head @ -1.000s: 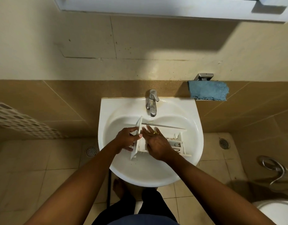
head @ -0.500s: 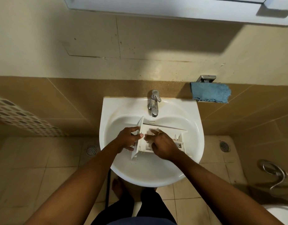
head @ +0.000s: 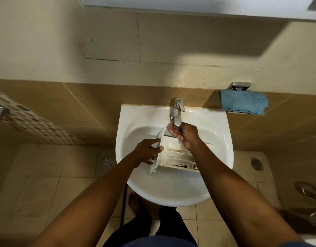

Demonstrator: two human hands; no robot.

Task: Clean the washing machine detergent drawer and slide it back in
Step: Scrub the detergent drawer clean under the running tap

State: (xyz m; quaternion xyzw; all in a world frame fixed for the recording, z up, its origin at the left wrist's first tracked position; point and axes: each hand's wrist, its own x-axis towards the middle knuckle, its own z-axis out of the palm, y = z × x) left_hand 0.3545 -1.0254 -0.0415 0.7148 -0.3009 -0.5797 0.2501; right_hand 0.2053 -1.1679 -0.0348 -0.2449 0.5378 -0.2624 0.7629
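Observation:
The white detergent drawer [head: 176,155] lies in the white washbasin [head: 134,122], its compartments facing up and marked with dark grime. My left hand [head: 146,152] grips the drawer's front panel at its left end. My right hand [head: 183,135] is cupped, palm up, under the spout of the chrome tap [head: 177,113], above the drawer's far edge, and holds nothing. I cannot tell whether water is running.
A blue cloth [head: 242,102] hangs on a metal holder on the wall right of the basin. Floor drains [head: 107,160] sit on the tiled floor at both sides. A hose hook [head: 310,191] and toilet edge are at the far right.
My right hand has left the inside of the drawer and risen to the tap spout. The left hand keeps its grip on the front panel.

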